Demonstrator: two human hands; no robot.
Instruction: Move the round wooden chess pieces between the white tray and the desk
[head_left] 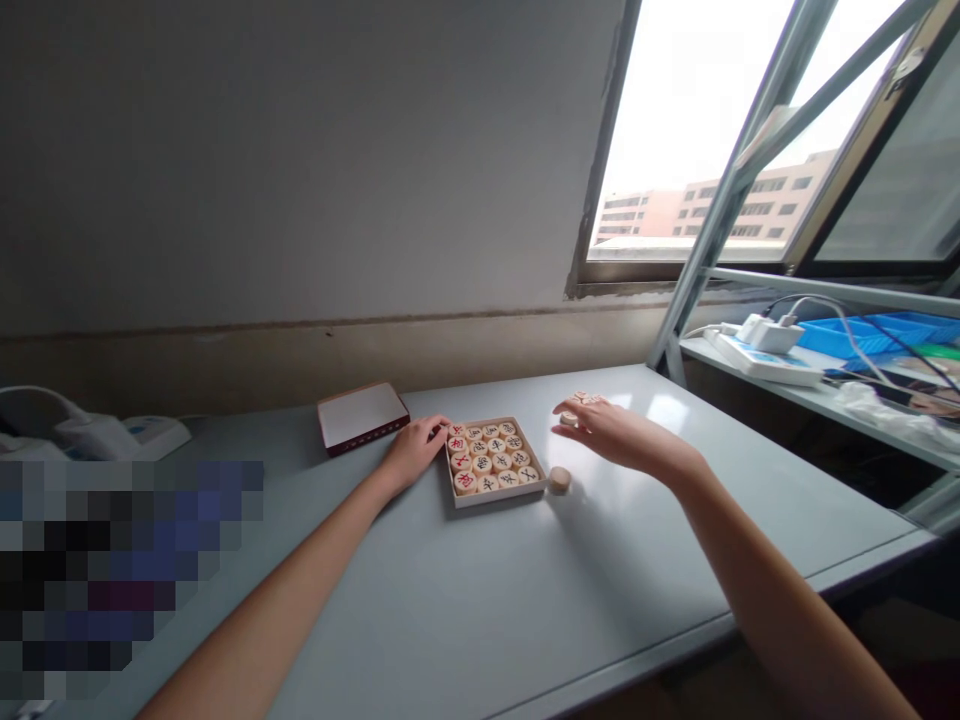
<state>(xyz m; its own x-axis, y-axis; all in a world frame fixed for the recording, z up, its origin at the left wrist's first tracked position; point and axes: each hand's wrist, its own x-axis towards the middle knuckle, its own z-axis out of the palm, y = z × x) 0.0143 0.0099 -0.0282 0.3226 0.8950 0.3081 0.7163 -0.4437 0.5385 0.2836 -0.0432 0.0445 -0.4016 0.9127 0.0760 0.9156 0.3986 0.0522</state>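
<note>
The left hand [415,447] is bracing the shallow cardboard box [495,496] of round wooden chess discs; the right hand [611,432], nearer, is pinching one disc [570,419] to the box's right.

Left hand [415,450] touching tray [496,496] of round pieces; right hand [611,432] fingers on loose piece [569,419].
</note>
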